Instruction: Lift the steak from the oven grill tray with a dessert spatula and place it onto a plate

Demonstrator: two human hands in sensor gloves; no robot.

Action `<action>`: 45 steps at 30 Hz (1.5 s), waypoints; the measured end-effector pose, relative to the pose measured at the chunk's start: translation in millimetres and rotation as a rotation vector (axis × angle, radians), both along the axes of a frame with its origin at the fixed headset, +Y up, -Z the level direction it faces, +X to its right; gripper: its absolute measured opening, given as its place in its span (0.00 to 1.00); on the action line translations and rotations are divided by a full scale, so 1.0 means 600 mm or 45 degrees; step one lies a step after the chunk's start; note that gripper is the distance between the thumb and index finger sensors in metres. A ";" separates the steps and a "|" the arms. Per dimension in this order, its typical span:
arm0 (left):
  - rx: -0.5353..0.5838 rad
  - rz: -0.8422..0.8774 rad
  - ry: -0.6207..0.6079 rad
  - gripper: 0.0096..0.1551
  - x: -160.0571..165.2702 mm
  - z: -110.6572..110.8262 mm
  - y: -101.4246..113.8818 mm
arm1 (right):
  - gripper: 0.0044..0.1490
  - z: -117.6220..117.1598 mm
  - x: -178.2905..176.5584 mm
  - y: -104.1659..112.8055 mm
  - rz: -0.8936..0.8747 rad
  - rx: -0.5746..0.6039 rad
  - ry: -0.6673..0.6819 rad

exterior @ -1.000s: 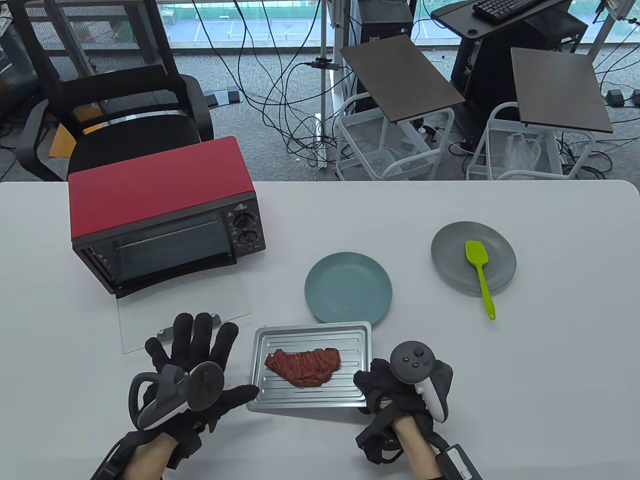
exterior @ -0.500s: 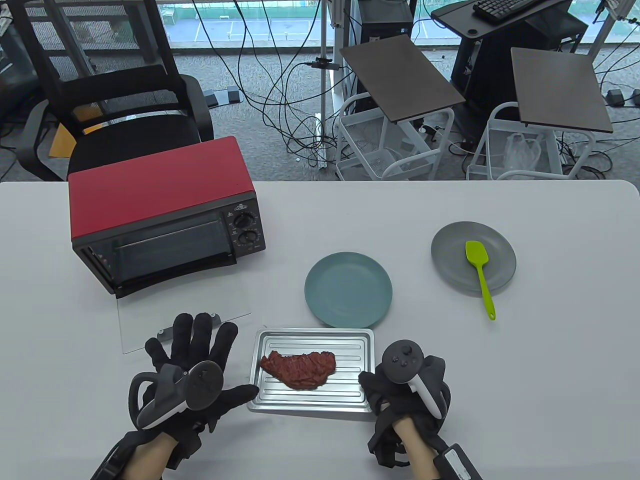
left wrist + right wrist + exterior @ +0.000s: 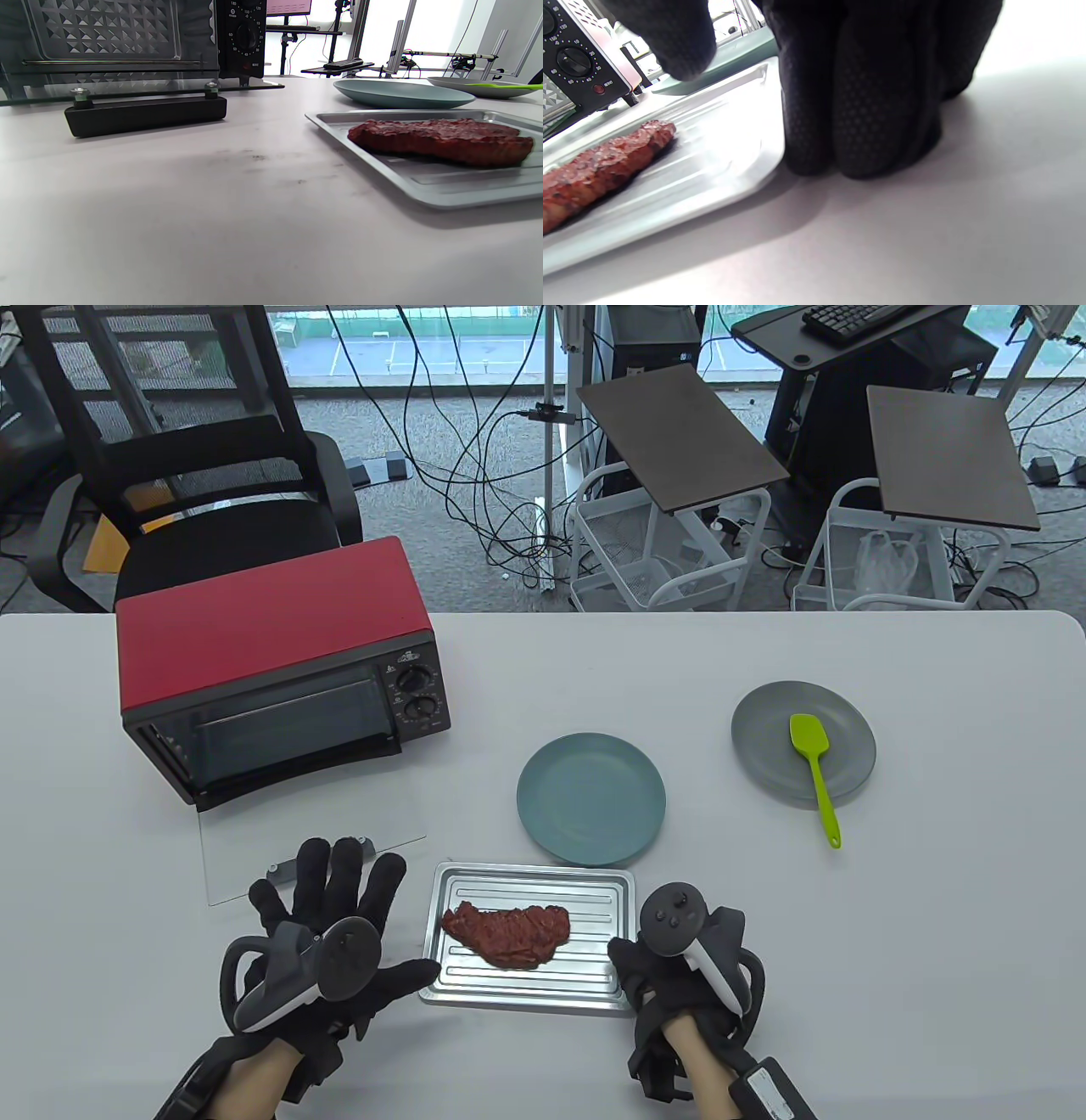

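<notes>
- The steak (image 3: 507,931) lies flat on the oven grill tray (image 3: 594,891), a ribbed metal tray near the table's front edge.
- The right hand (image 3: 679,976) sits at the tray's right edge with its fingers (image 3: 865,106) curled and bunched against the rim; whether they actually grip the rim, I cannot tell.
- The left hand (image 3: 327,937) lies flat just left of the tray, fingers spread, thumb tip at the tray's left corner, holding nothing.
- A teal plate (image 3: 591,797) sits just behind the tray.
- The green dessert spatula (image 3: 814,768) rests on a grey plate (image 3: 764,746) well to the tray's right and behind it.
- The red toaster oven (image 3: 271,661) stands behind and left of the tray, its glass door (image 3: 254,857) folded down.
</notes>
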State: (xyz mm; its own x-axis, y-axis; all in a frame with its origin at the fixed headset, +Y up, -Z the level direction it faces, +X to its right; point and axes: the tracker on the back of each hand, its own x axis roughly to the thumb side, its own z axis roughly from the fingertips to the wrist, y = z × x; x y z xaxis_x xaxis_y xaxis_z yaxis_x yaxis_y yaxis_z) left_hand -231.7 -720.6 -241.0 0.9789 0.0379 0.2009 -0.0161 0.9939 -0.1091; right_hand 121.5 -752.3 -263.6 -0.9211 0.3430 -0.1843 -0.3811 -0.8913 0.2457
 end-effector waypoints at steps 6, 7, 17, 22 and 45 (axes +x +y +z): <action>-0.013 0.001 0.001 0.70 -0.001 0.000 0.001 | 0.41 0.001 -0.007 0.002 0.101 0.030 0.012; -0.013 0.003 0.001 0.70 -0.001 -0.001 0.001 | 0.41 0.001 -0.007 0.002 0.107 0.032 0.010; -0.023 0.023 0.004 0.70 -0.005 -0.004 0.002 | 0.51 -0.003 -0.005 0.023 0.213 0.033 -0.002; -0.026 0.038 0.011 0.69 -0.009 -0.005 0.002 | 0.57 -0.019 0.020 0.068 0.229 0.161 -0.071; -0.072 0.050 -0.015 0.69 -0.007 -0.009 0.004 | 0.57 -0.169 0.272 0.168 0.383 0.132 -0.603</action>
